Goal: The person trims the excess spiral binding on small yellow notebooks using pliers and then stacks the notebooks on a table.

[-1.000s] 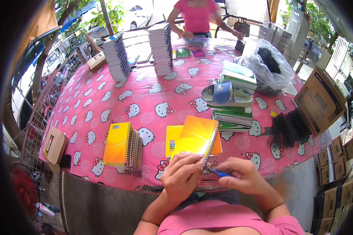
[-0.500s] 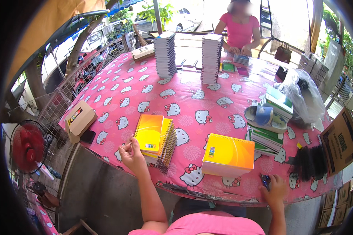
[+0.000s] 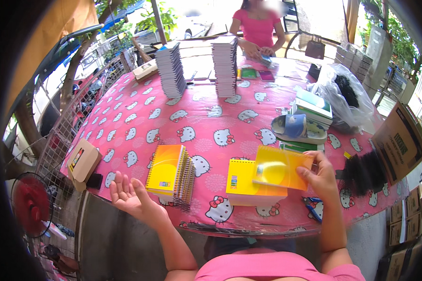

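My right hand [image 3: 321, 175] is closed on the right edge of a thin yellow-orange notebook [image 3: 279, 167], tilted above a squared stack of matching notebooks [image 3: 239, 187]. A row of small holes shows along that stack's far edge. Palm up and fingers apart, my left hand [image 3: 138, 199] is empty, near the table's front edge. Just right of it stands a pile of yellow notebooks with spiral coils [image 3: 166, 171], coils along their right side. Blue-handled pliers [image 3: 312, 208] lie on the table below my right hand, partly behind my wrist.
Two tall notebook stacks [image 3: 171, 70] stand toward the back. A blue slipper-like item [image 3: 295, 126] rests on green-covered books at right, before a clear plastic bag [image 3: 347, 100]. Black coils [image 3: 363, 175] lean by a carton [image 3: 398, 145]. Across the table, a person in pink handles small booklets.
My right hand has let go of the pliers and lifted a notebook off the stack. My left hand has opened and moved off the coiled pile. The whole view has shifted rightward.
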A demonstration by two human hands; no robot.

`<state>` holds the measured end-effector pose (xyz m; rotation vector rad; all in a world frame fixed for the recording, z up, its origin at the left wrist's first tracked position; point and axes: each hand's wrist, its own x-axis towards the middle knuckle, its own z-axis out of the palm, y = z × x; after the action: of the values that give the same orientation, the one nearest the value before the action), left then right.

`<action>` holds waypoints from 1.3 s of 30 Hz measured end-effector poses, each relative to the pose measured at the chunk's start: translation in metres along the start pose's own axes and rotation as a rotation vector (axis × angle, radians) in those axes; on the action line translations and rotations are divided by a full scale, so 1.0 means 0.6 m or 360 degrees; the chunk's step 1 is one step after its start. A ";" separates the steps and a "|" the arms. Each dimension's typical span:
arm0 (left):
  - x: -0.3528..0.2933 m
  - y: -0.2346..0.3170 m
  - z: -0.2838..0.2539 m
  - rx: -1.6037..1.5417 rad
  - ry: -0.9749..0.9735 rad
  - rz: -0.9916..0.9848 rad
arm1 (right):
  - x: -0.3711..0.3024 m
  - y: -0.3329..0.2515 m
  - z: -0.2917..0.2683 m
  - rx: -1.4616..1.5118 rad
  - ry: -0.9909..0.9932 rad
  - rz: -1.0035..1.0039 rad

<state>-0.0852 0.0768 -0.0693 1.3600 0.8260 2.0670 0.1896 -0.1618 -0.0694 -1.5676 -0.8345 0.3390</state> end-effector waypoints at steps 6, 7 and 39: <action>-0.095 0.179 0.141 0.0620 -0.1359 0.0792 | -0.024 -0.055 0.067 -0.0137 0.0183 -0.0268; -0.110 0.170 0.155 0.0505 -0.1554 0.0752 | -0.028 -0.059 0.073 -0.0310 0.0195 -0.0320; -0.128 0.153 0.185 0.0001 -0.1829 0.0387 | -0.037 -0.102 -0.015 -0.0605 0.0200 -0.0676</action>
<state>0.0365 -0.0171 -0.0145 2.3080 0.1431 1.0468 0.1611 -0.1852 -0.0153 -1.6833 -1.1502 -0.2361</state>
